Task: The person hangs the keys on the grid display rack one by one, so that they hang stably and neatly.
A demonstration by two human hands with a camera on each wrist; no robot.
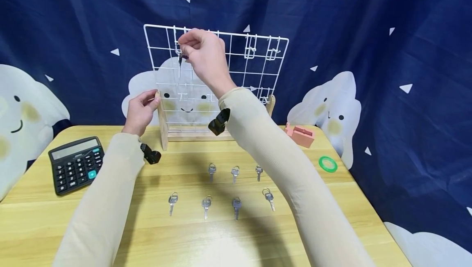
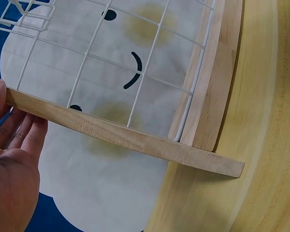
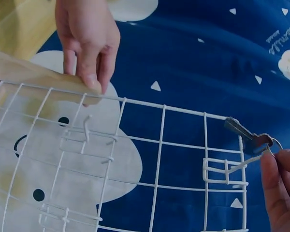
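A white wire grid (image 1: 245,73) stands upright in a wooden stand (image 2: 116,133) at the back of the table. My left hand (image 1: 139,111) grips the top of the stand's left post, thumb on one side and fingers on the other. Up at the grid's upper left, my right hand (image 1: 206,55) pinches the ring of a silver key (image 3: 251,137). In the right wrist view that ring is beside the tip of a white wire hook (image 3: 227,170); whether it is over the tip I cannot tell. The key's blade points away from the fingertips.
Several silver keys with rings, one a key (image 1: 236,207) near the middle, lie in two rows on the table. A black calculator (image 1: 75,164) lies left, a pink tape dispenser (image 1: 303,136) and green ring (image 1: 327,164) right. More hooks (image 1: 273,54) hang on the grid.
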